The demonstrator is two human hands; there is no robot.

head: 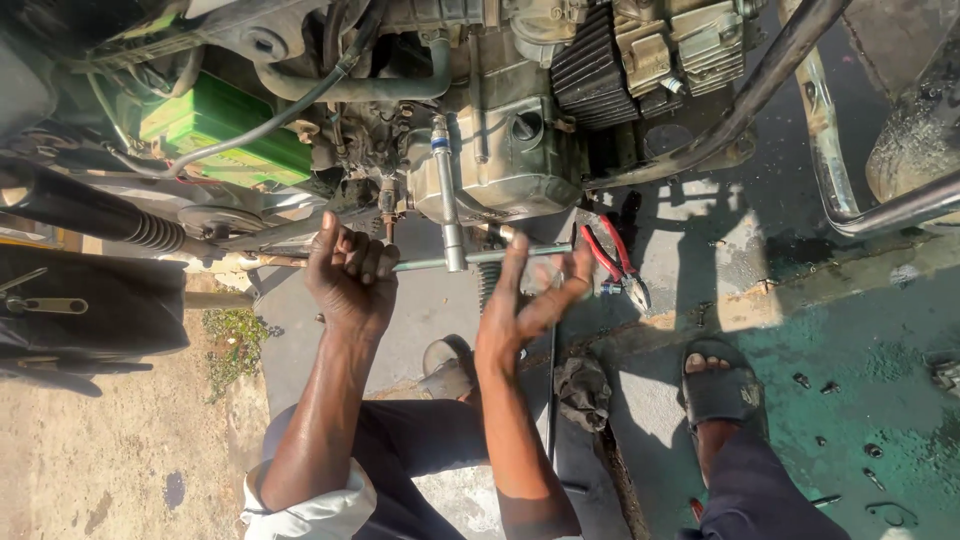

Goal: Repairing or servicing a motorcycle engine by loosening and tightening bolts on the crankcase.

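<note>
Just right of your right fingers, red-handled pliers lie on the concrete. Below those fingers sits a dirty rag, and further right a black sandal beside loose bolts. Above and left of your left fingers is a green battery, with a coil spring to their left.

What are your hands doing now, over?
Left hand gripping T-handle wrench. Right hand open on its crossbar. Socket end on engine. Red pliers beside, not blocking.
</note>
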